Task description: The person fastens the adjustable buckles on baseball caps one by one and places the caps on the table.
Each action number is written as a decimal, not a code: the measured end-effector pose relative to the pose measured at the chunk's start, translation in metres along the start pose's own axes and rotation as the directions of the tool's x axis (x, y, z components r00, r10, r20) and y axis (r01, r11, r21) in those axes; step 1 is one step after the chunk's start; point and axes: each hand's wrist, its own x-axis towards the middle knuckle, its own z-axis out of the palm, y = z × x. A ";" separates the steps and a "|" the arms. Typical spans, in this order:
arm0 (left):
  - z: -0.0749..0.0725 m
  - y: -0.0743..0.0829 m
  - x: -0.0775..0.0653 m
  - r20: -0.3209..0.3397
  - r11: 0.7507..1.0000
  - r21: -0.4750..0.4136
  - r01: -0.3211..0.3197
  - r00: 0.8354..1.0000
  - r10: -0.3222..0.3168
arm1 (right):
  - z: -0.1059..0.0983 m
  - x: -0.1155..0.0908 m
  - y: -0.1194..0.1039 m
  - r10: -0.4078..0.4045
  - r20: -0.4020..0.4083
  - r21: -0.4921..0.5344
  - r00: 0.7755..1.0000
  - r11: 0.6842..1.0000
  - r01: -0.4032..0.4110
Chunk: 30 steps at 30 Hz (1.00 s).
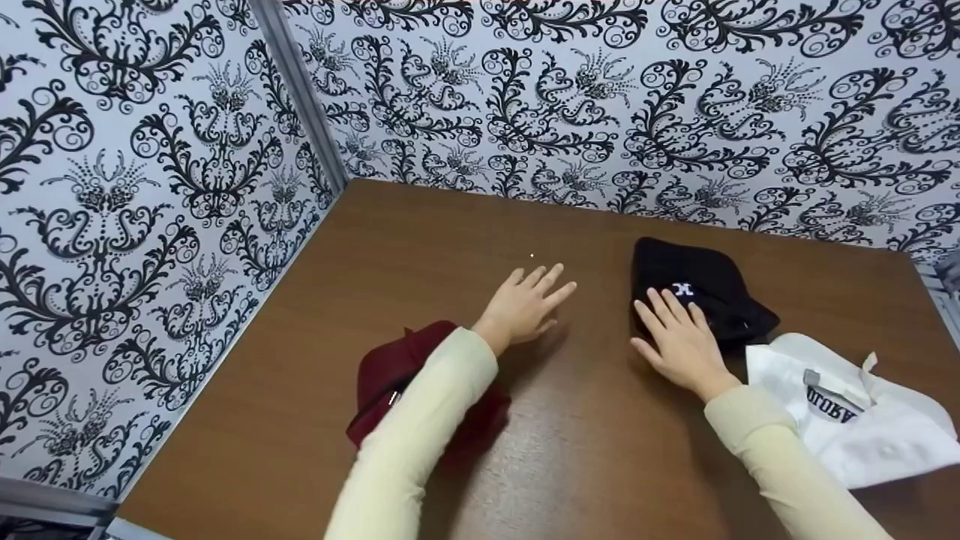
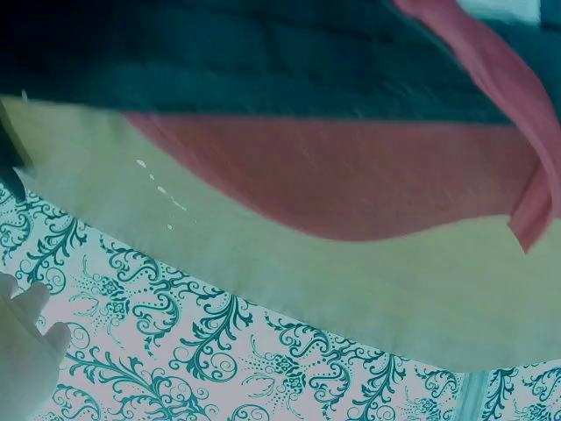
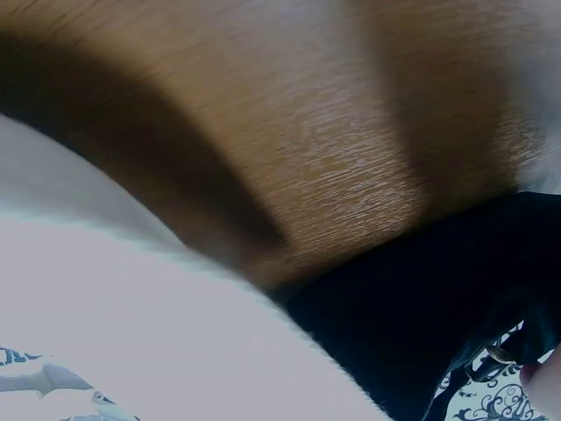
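My left hand (image 1: 525, 304) hovers over the table with its fingers spread and nothing in them. Beneath that forearm is a maroon cap (image 1: 382, 371), partly hidden by the sleeve; its reddish fabric (image 2: 351, 180) also fills much of the left wrist view. My right hand (image 1: 679, 345) reaches out, fingers extended, over the near side of a black cap (image 1: 686, 262) with a small white emblem. Whether the fingers touch that cap I cannot tell. A white cap (image 1: 892, 435) with dark lettering lies open side up beside the right forearm.
A brown wooden table (image 1: 300, 360) carries all three caps. Behind it and along its left side stand panels with black-and-white scroll patterns (image 1: 525, 97), joined at a grey metal post (image 1: 300, 90).
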 end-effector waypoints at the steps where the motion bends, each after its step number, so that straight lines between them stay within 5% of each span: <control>1: -0.001 -0.002 -0.002 0.002 1.000 -0.010 -0.003 1.000 0.003 | 0.000 -0.001 0.000 -0.011 -0.008 -0.002 1.000 1.000 0.011; 7: 0.000 -0.009 -0.017 0.078 0.998 -0.064 -0.013 0.997 0.018 | 0.000 -0.004 0.000 -0.051 -0.031 -0.018 0.998 0.999 0.050; 11: 0.002 -0.015 -0.024 0.198 0.991 -0.124 0.042 0.980 -0.017 | -0.002 -0.005 -0.002 -0.072 -0.020 -0.021 0.997 0.997 0.072; 13: 0.000 -0.018 -0.026 0.284 0.981 -0.167 0.101 0.957 -0.050 | -0.002 -0.005 -0.005 -0.085 -0.018 -0.017 0.996 0.996 0.085; 20: -0.011 -0.037 -0.036 0.544 0.927 -0.230 0.296 0.829 -0.130 | 0.001 -0.002 -0.017 -0.129 -0.050 0.018 0.990 0.991 0.130; 25: -0.015 -0.048 -0.046 0.625 0.909 -0.272 0.316 0.776 -0.082 | 0.003 -0.002 -0.025 -0.156 -0.053 0.044 0.986 0.986 0.159; 30: -0.012 -0.054 -0.052 0.683 0.881 -0.365 0.301 0.730 0.033 | 0.005 -0.003 -0.031 -0.169 -0.040 0.063 0.985 0.983 0.172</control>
